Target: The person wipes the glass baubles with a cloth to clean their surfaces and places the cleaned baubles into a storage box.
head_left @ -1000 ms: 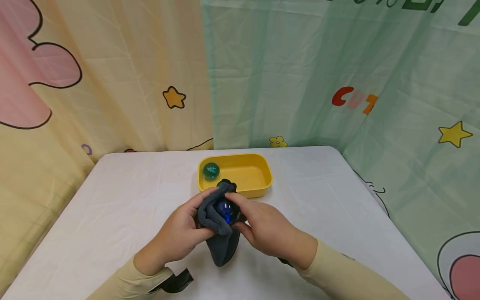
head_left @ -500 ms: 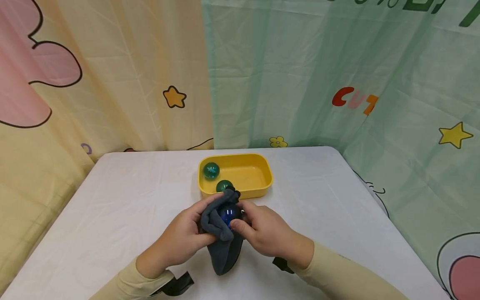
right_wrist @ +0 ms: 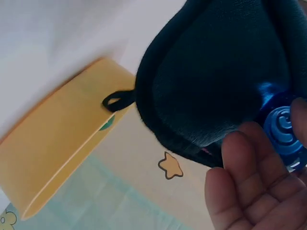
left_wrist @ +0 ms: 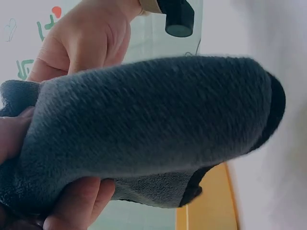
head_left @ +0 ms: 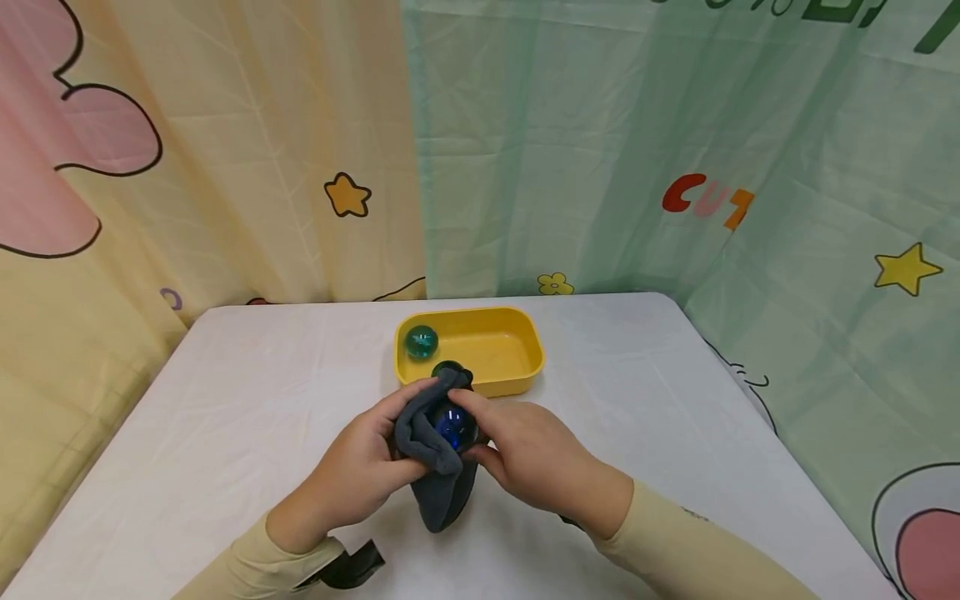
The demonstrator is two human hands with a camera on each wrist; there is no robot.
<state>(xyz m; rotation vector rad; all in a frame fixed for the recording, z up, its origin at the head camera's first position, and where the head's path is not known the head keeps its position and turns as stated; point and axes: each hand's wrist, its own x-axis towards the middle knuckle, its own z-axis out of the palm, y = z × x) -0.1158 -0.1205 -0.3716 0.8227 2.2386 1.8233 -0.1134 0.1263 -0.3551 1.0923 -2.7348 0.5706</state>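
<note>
A dark grey cloth (head_left: 441, 500) with black edging is bunched in my left hand (head_left: 356, 458), fingers and thumb gripping its folds. Against the cloth lies a shiny, see-through blue ball (head_left: 456, 427), pinched between the fingers and thumb of my right hand (head_left: 543, 454). Seen from the right wrist, the blue ball (right_wrist: 283, 124) sits at the fingertips, and the cloth (right_wrist: 211, 67) spreads out beside it. The left wrist view is mostly filled by the fuzzy cloth (left_wrist: 153, 115), which hides the ball there.
Just beyond the hands, a yellow tray (head_left: 495, 354) stands on a white-covered table (head_left: 270, 400). It contains a green ball (head_left: 422, 342) at the left and a second green ball (head_left: 447, 366), partly behind the cloth. Printed curtains surround the table.
Both hands shifted slightly toward the person with cloth and ball, then back toward the tray, covering part of the nearer green ball again. The right fingers and thumb changed position on the blue ball.
</note>
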